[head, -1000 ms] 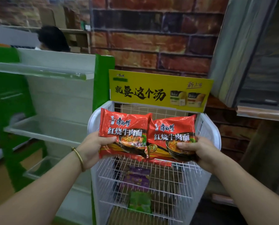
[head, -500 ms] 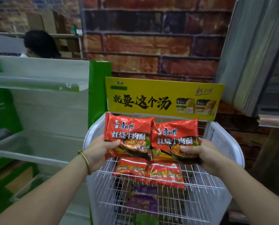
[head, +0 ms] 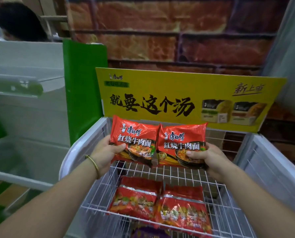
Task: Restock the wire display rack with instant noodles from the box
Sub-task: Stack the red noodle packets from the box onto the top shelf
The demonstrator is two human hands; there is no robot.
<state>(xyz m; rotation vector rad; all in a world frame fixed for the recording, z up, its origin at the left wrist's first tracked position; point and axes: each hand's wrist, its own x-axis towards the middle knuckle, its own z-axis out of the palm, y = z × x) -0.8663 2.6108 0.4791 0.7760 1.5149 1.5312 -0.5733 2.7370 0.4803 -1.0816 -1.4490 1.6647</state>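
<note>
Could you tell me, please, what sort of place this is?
Most likely a small grocery shop: a white wire display rack under a yellow noodle advertising sign, with green-and-white retail shelving beside it.

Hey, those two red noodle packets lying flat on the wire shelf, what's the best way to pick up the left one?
Take the left flat packet by its crimped top edge, coming from above and the front. It lies face up on the wire shelf, touching its neighbour on the right, so a side grip is blocked there.
</note>
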